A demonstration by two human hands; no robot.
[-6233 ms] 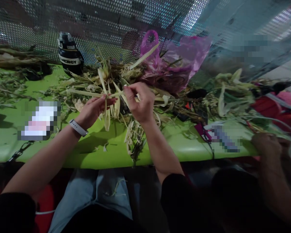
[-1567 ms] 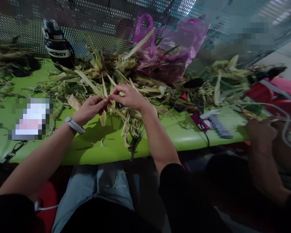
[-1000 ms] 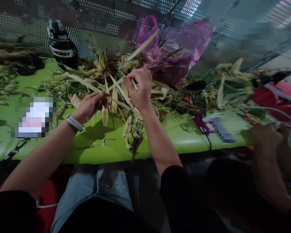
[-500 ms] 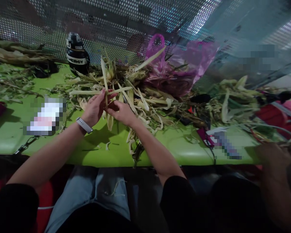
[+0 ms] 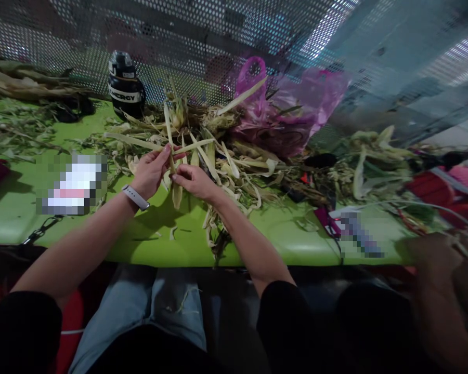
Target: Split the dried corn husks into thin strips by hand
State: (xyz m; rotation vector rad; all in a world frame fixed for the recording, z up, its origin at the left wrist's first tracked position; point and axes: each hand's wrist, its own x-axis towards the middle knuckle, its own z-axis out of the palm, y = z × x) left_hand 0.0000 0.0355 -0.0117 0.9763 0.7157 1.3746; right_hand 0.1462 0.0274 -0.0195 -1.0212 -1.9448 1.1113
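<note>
My left hand (image 5: pixel 151 170), with a white watch band on its wrist, and my right hand (image 5: pixel 193 180) meet over the green table (image 5: pixel 179 244). Both are closed on several pale dried leaf strips (image 5: pixel 170 150) that cross each other and fan out upward and sideways. One strip (image 5: pixel 177 193) hangs down below the hands. A heap of dried husks and strips (image 5: pixel 234 156) lies just behind and to the right of the hands.
A black bottle (image 5: pixel 125 91) stands at the back by a perforated metal screen. A pink plastic bag (image 5: pixel 281 114) lies behind the heap. More husks lie at far left and right. Another person's hand (image 5: pixel 429 254) works at the right edge.
My right hand had reached up pulling a strip, then came back down beside my left hand. Since half a second ago, the hands have barely shifted.
</note>
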